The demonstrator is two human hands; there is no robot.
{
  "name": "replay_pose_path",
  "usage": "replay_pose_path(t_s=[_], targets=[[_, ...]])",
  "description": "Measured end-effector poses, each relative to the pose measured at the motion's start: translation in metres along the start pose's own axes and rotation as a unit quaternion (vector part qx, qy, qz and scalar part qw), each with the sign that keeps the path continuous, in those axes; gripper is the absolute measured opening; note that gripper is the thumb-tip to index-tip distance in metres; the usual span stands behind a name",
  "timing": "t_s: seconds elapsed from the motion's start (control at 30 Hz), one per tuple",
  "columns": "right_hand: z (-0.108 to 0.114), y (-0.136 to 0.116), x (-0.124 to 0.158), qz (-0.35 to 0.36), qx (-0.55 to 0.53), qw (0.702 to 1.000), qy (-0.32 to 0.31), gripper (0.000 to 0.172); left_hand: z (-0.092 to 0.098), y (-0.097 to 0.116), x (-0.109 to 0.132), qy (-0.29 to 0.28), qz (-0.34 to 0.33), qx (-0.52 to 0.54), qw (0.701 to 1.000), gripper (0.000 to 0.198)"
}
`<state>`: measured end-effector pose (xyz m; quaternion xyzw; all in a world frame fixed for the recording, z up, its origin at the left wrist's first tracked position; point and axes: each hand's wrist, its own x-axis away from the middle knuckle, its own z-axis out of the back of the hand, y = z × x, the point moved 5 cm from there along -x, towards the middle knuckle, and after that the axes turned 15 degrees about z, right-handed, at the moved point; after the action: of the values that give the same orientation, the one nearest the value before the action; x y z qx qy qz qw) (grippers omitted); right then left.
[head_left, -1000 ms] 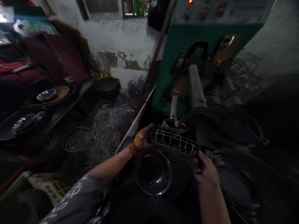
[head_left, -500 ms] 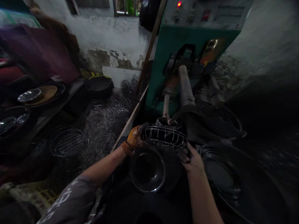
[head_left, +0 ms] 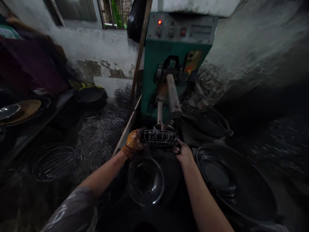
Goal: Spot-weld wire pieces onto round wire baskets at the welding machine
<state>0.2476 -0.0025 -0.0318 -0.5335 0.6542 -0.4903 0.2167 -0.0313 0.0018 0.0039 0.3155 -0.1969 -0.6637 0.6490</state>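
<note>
Both my hands hold a round wire basket (head_left: 159, 138) level, right under the metal arms of a green machine (head_left: 170, 71). My left hand (head_left: 134, 141), in an orange glove, grips the basket's left rim. My right hand (head_left: 181, 150) is bare and grips the right rim with its fingers curled. Just below the basket, between my forearms, a shiny steel bowl (head_left: 145, 180) sits on a dark surface.
A heap of wire baskets (head_left: 96, 138) lies on the floor at left, with one single wire basket (head_left: 53, 161) nearer. A large dark pan with stacked rings (head_left: 224, 180) sits at right. A wooden plank (head_left: 125, 132) borders the work area. Bowls rest on a shelf (head_left: 21, 111) at far left.
Both hands have carried the wire basket forward and up toward the machine's arms. The view has tilted up, so more of the machine's control panel shows.
</note>
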Motion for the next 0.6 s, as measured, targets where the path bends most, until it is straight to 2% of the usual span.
replay_pose_path(t_s=[0.1, 0.17, 0.33, 0.6], targets=[[0.003, 0.002, 0.001, -0.008, 0.006, 0.999, 0.044, 0.035, -0.005, 0.0, -0.002, -0.001, -0.021, -0.011, 1.0, 0.077], [0.004, 0.002, 0.004, -0.009, 0.014, 0.999, 0.052, 0.036, -0.009, -0.004, 0.0, 0.0, -0.022, -0.005, 1.0, 0.075], [0.007, 0.003, 0.006, -0.01, 0.039, 0.998, 0.047, 0.037, -0.014, -0.009, 0.003, 0.006, -0.021, 0.02, 1.0, 0.073], [0.005, -0.001, -0.006, 0.03, 0.073, 0.995, 0.056, 0.042, -0.02, -0.003, -0.015, -0.008, -0.019, -0.014, 1.0, 0.077]])
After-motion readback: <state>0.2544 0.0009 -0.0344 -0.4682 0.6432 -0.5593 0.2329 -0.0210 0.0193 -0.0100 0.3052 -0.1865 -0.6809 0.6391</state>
